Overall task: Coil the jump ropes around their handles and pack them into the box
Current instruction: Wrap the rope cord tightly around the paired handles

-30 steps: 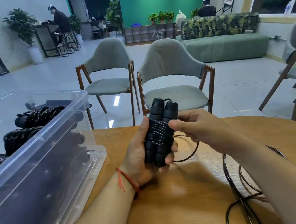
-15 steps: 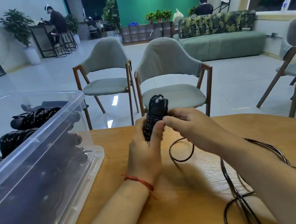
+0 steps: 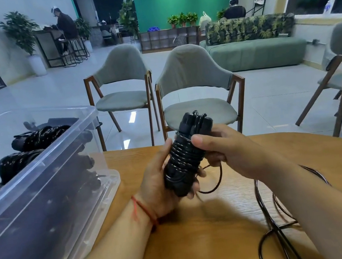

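Both hands on one jump rope [image 3: 185, 158], held upright above the desk [image 3: 204, 242].
L hand [image 3: 158, 182] grips the black handles w/ rope wound round them; R hand [image 3: 226, 150] clamps the coils, thumb in front, fingers curled behind. Short slack loop hangs under the bundle. Clear plastic box [image 3: 49, 169] at left holds more coiled ropes [image 3: 38, 138]. Another loose rope [image 3: 267, 214] lies on desk at right.
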`<move>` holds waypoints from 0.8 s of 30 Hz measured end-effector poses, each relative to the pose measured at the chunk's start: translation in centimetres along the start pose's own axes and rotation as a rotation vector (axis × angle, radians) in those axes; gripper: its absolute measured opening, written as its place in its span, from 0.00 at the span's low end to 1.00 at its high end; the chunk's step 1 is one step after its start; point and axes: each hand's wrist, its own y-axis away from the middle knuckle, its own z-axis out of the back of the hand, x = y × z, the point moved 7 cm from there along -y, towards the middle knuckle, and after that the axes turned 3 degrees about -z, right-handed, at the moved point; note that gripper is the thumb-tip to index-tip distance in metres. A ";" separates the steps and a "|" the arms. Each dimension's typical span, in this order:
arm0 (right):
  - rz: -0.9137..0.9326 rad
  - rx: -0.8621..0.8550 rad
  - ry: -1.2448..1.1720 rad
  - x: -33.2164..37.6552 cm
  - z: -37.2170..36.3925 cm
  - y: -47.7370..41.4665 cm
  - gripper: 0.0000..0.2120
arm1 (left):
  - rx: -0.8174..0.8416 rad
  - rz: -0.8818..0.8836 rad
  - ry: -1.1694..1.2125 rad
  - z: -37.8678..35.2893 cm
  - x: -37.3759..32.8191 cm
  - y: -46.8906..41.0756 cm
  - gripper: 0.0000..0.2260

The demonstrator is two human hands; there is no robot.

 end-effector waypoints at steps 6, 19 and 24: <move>0.005 0.137 -0.044 -0.6 -1.0 0.2 0.24 | 0.478 0.148 0.213 -2.9 0.6 1.3 0.37; -0.045 -0.157 0.312 -0.9 1.7 -0.5 0.15 | -0.264 -0.265 -0.285 1.6 -1.4 -0.2 0.28; -0.029 -0.213 0.336 -0.9 1.0 -0.7 0.16 | -0.477 -0.430 -0.640 1.6 -2.6 0.8 0.19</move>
